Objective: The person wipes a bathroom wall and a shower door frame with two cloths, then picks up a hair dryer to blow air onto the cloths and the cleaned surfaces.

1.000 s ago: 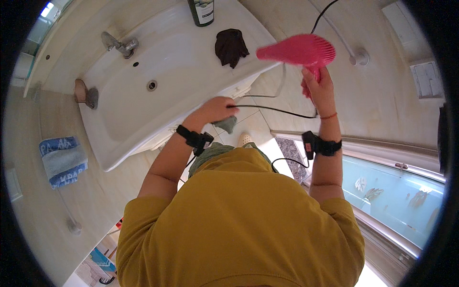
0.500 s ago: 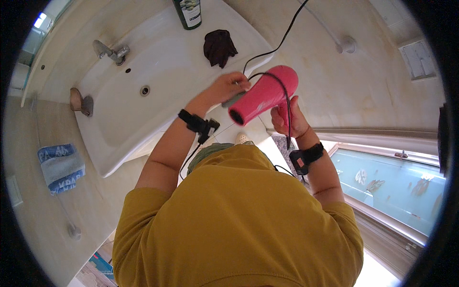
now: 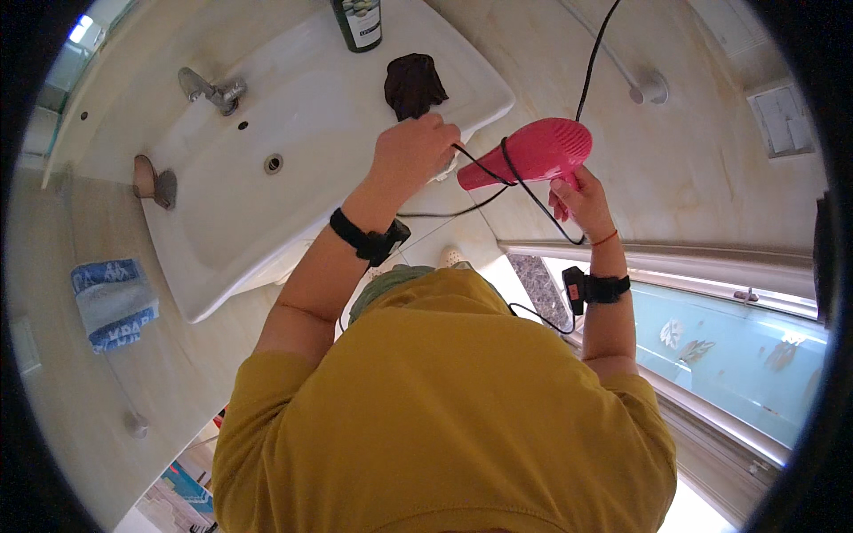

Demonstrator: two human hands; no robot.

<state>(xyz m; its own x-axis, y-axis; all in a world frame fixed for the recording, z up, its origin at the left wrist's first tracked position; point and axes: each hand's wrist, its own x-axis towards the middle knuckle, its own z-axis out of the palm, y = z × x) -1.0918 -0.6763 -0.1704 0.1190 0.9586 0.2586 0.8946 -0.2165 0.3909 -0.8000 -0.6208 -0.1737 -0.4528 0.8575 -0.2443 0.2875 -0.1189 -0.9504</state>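
Note:
My right hand (image 3: 582, 202) is closed around the handle of a pink hair dryer (image 3: 549, 149), held in the air off the basin's right edge. The dryer's nozzle points left, toward my other hand. A black cord (image 3: 589, 75) comes down from the top, and a loop of it crosses the dryer's barrel and hangs below. My left hand (image 3: 413, 153) is closed on a stretch of this cord, just left of the nozzle; its fingers are partly hidden. Just beyond that hand, a dark brown cloth (image 3: 415, 84) lies on the basin's surface.
The white washbasin (image 3: 222, 235) spans the left, with a chrome faucet (image 3: 213, 92). A dark green bottle (image 3: 360, 27) stands at its far side. A small brown-grey object (image 3: 154, 183) sits at its left corner. A blue-white towel (image 3: 115, 304) hangs left; a light-blue panel (image 3: 729, 351) is at right.
The hair dryer has moved right and turned, so its nozzle aims more to the left. My left hand has shifted slightly, drawing the cord across the barrel.

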